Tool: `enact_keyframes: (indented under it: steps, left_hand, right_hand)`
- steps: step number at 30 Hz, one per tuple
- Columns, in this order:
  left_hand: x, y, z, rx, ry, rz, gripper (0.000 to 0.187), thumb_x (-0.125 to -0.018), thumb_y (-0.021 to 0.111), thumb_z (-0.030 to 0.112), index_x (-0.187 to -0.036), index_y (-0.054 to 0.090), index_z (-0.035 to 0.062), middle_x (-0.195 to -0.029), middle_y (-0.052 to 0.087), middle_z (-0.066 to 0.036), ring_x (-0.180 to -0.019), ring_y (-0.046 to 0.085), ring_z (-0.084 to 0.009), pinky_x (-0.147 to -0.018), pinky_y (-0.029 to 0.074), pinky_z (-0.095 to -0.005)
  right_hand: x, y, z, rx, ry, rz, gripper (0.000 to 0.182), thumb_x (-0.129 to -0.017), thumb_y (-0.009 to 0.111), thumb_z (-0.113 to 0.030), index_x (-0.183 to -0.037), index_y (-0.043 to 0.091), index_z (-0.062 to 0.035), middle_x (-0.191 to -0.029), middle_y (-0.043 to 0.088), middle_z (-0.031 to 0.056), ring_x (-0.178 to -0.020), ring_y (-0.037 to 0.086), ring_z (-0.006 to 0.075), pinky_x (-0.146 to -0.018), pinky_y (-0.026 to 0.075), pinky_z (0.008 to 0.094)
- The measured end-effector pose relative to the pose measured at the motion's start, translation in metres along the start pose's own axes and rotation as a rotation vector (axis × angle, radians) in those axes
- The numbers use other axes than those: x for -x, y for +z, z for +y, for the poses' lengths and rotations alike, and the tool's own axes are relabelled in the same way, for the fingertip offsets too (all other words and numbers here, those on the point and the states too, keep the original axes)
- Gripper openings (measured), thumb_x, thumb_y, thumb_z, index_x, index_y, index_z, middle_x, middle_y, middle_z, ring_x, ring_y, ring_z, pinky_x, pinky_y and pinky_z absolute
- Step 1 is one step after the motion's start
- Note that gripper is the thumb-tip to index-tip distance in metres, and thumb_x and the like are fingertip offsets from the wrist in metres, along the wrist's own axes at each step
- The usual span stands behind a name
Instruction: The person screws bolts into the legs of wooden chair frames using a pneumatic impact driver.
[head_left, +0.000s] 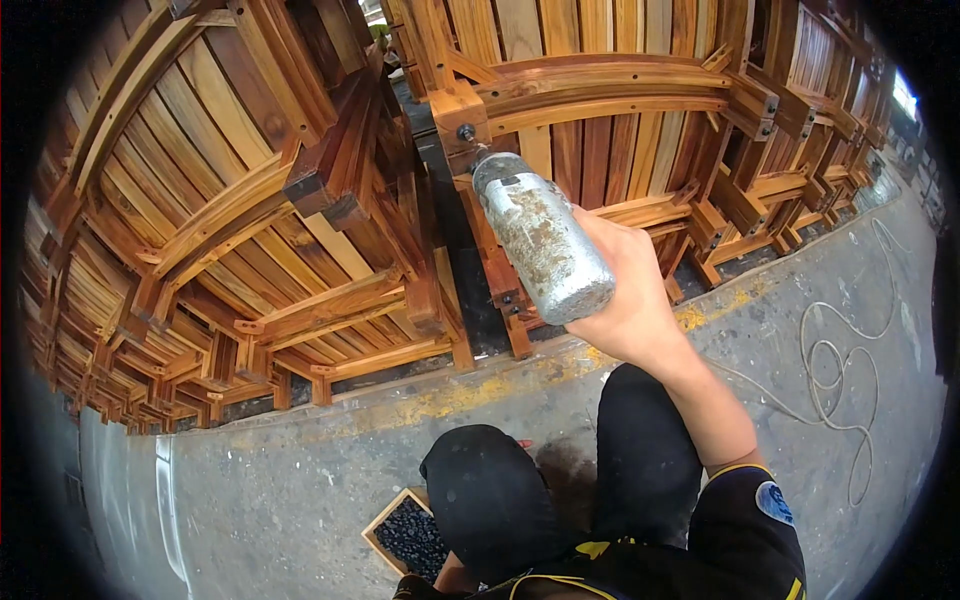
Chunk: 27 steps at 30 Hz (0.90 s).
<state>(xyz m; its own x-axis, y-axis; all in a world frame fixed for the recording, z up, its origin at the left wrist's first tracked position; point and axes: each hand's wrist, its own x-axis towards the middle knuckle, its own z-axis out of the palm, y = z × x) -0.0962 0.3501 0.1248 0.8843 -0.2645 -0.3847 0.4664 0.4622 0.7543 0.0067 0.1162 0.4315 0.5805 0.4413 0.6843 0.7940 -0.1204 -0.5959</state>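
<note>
My right hand point(625, 285) is wrapped round a worn, silver power tool point(540, 235) with chipped paint. The tool is tilted, its narrow end up and to the left, at a dark bolt point(466, 132) in the end of a wooden leg point(460, 110). Whether the tip touches the bolt I cannot tell. Only the forearm of my left arm shows at the bottom, beside a wooden box point(374, 534) of small black pieces point(412, 538); the left hand itself is hidden.
Stacked slatted wooden furniture point(230, 220) fills the upper left and upper right. A thin hose point(815, 370) lies looped on the concrete floor point(300, 500) at the right. My bent knees point(490, 490) are below the furniture.
</note>
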Motion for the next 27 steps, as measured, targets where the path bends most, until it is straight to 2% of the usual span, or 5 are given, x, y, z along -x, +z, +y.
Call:
enact_keyframes:
  steps: [9,11,24,26,27]
  left_hand:
    - [-0.018,0.008,0.011,0.015,0.066,-0.015,0.019,-0.090,0.054,0.018,-0.101,0.057,0.0029,-0.072,0.054,0.002,-0.058,0.046,-0.0058,-0.046,0.032,-0.0220]
    - [-0.021,0.010,0.013,0.018,0.080,-0.015,0.019,-0.090,0.054,0.018,-0.101,0.057,0.0028,-0.072,0.054,0.002,-0.058,0.046,-0.0057,-0.046,0.032,-0.0220]
    - [-0.018,0.033,0.004,0.077,0.142,0.049,0.018,-0.090,0.054,0.018,-0.099,0.057,0.0026,-0.072,0.054,0.002,-0.057,0.046,-0.0054,-0.045,0.031,-0.0221]
    - [-0.014,0.036,0.011,0.052,0.138,0.063,0.018,-0.090,0.054,0.018,-0.099,0.057,0.0026,-0.072,0.054,0.002,-0.057,0.046,-0.0053,-0.045,0.031,-0.0221]
    - [-0.010,0.037,0.014,0.039,0.133,0.073,0.018,-0.090,0.054,0.018,-0.099,0.057,0.0026,-0.072,0.054,0.002,-0.057,0.046,-0.0053,-0.045,0.031,-0.0221]
  right_hand:
    - [0.001,0.002,-0.001,0.021,0.015,0.016,0.033,-0.060,0.071,-0.009,-0.087,0.055,-0.0017,-0.080,0.061,0.0190,-0.080,0.059,0.0392,-0.067,0.048,0.0410]
    - [0.001,0.000,-0.003,0.148,0.016,-0.028,0.031,-0.059,0.071,-0.009,-0.083,0.053,-0.0018,-0.079,0.060,0.0190,-0.080,0.059,0.0396,-0.066,0.047,0.0420]
    - [0.002,0.005,-0.004,0.048,0.062,-0.006,0.034,-0.057,0.070,-0.008,-0.084,0.050,-0.0014,-0.083,0.060,0.0200,-0.084,0.058,0.0407,-0.070,0.047,0.0445]
    - [0.003,0.007,-0.005,0.066,0.050,0.040,0.038,-0.058,0.065,-0.001,-0.095,0.057,0.0006,-0.084,0.061,0.0215,-0.082,0.059,0.0411,-0.070,0.048,0.0368]
    - [0.004,0.008,-0.004,0.037,0.085,0.027,0.036,-0.056,0.066,-0.003,-0.089,0.054,0.0005,-0.083,0.060,0.0214,-0.082,0.057,0.0415,-0.069,0.047,0.0398]
